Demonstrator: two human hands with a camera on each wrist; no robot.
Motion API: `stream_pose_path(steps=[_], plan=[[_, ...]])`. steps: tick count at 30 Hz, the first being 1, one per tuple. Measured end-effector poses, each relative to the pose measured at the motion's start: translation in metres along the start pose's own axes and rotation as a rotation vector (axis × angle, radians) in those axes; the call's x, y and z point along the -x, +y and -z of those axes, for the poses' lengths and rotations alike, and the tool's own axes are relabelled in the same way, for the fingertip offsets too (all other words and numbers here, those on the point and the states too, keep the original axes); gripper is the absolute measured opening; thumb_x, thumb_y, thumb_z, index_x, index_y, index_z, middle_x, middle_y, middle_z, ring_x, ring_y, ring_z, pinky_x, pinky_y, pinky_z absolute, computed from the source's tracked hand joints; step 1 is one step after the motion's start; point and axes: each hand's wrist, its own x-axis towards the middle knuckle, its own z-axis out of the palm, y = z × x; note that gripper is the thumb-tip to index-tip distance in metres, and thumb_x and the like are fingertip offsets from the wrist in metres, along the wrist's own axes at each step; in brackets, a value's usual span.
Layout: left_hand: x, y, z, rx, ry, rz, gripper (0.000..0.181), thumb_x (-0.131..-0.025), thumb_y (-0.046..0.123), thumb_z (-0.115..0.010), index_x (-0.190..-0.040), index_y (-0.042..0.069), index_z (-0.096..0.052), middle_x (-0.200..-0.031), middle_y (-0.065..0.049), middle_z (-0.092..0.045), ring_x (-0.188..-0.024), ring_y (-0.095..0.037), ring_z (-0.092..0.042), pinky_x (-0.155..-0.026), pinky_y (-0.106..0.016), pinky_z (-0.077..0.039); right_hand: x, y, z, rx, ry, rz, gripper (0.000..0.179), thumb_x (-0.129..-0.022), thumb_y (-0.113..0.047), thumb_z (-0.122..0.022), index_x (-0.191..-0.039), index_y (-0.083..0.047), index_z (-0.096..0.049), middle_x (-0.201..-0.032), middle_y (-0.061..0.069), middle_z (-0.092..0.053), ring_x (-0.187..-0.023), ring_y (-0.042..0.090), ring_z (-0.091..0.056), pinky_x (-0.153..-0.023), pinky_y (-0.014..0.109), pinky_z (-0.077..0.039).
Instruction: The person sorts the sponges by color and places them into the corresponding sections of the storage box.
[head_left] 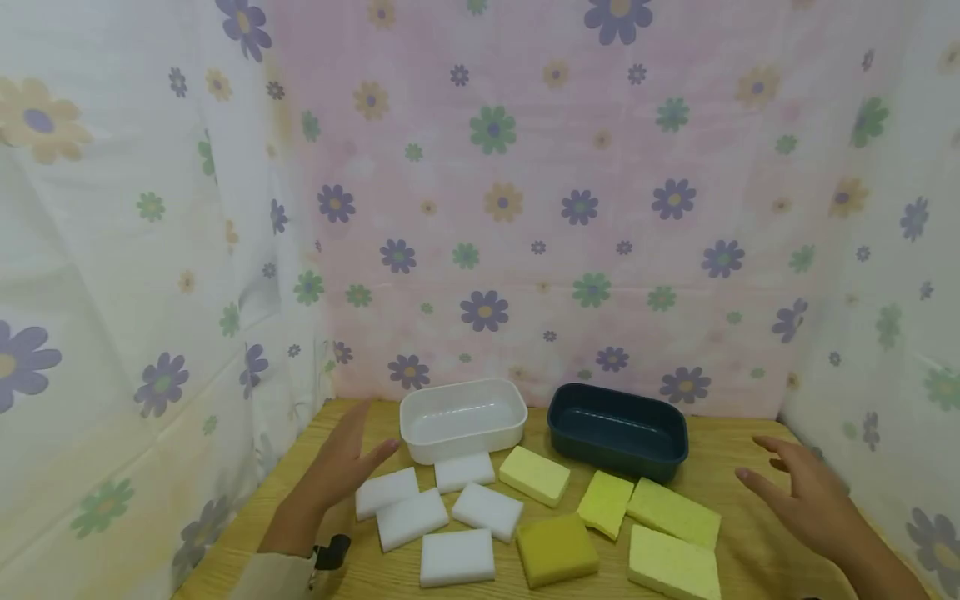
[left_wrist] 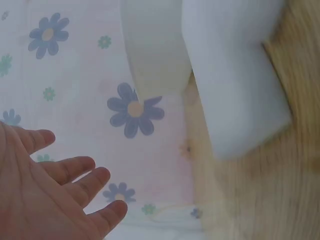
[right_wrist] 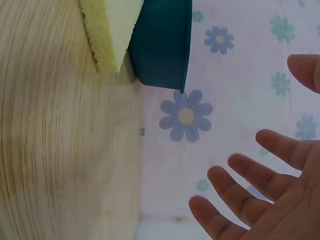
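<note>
My left hand [head_left: 345, 458] is held over the table's left side with fingers extended and nothing in it, nearest the white tub [head_left: 465, 442] and the white sponges [head_left: 386, 492]. Over the right side, my right hand [head_left: 798, 496] is also spread and bare, beside the dark teal tub [head_left: 618, 454] and the yellow sponges [head_left: 673, 512]. Several white sponge blocks lie in front of the white tub, one close to its front wall. Several yellow sponges lie to their right, among them a darker mustard sponge [head_left: 557, 550]. Both wrist views show open palms with parted fingers [left_wrist: 82, 192].
The wooden table [head_left: 735, 450] ends at a flower-printed cloth [head_left: 495, 250] behind the tubs. Similar cloth hangs at the left and the right. The two tubs stand side by side at the back, a small gap between them. A dark band [head_left: 332, 552] circles the left wrist.
</note>
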Motion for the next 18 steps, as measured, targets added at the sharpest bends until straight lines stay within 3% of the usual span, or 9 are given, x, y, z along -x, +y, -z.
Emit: stream_pose_path(steps=[5, 11, 14, 18], plan=[[-0.013, 0.002, -0.010, 0.041, 0.000, 0.038, 0.090, -0.106, 0.059, -0.045, -0.166, 0.003, -0.009, -0.171, -0.023, -0.014, -0.156, -0.049, -0.015, -0.118, -0.073, -0.018, -0.002, 0.005, -0.005, -0.062, -0.015, -0.017, 0.076, -0.105, -0.048, -0.057, -0.152, 0.008, -0.037, -0.150, 0.037, -0.043, -0.123, 0.059, -0.054, -0.084, 0.063, -0.056], [-0.027, 0.000, -0.021, 0.114, 0.037, 0.036, 0.086, -0.107, 0.055, -0.046, -0.165, 0.002, -0.011, -0.171, -0.024, -0.015, -0.156, -0.048, -0.015, -0.120, -0.071, -0.017, -0.004, 0.016, -0.007, -0.150, -0.078, -0.073, 0.073, -0.107, -0.049, -0.053, -0.156, 0.002, -0.033, -0.149, 0.036, -0.045, -0.123, 0.055, -0.056, -0.079, 0.056, -0.058], [-0.031, -0.001, -0.029, 0.128, 0.036, 0.044, 0.089, -0.105, 0.057, -0.049, -0.165, 0.002, -0.013, -0.170, -0.024, -0.016, -0.156, -0.048, -0.015, -0.121, -0.070, -0.017, -0.004, 0.023, -0.010, -0.300, -0.118, -0.090, 0.064, -0.110, -0.042, -0.049, -0.157, -0.001, -0.033, -0.150, 0.031, -0.046, -0.122, 0.034, -0.064, -0.083, 0.050, -0.060], [-0.032, -0.005, -0.037, 0.099, 0.014, 0.069, 0.097, -0.101, 0.063, -0.054, -0.165, 0.003, -0.014, -0.169, -0.024, -0.018, -0.155, -0.048, -0.018, -0.121, -0.069, -0.019, -0.007, 0.033, -0.017, -0.537, -0.191, -0.148, 0.057, -0.112, -0.035, -0.047, -0.156, -0.002, -0.036, -0.143, 0.001, -0.058, -0.113, -0.001, -0.064, -0.090, 0.040, -0.059]])
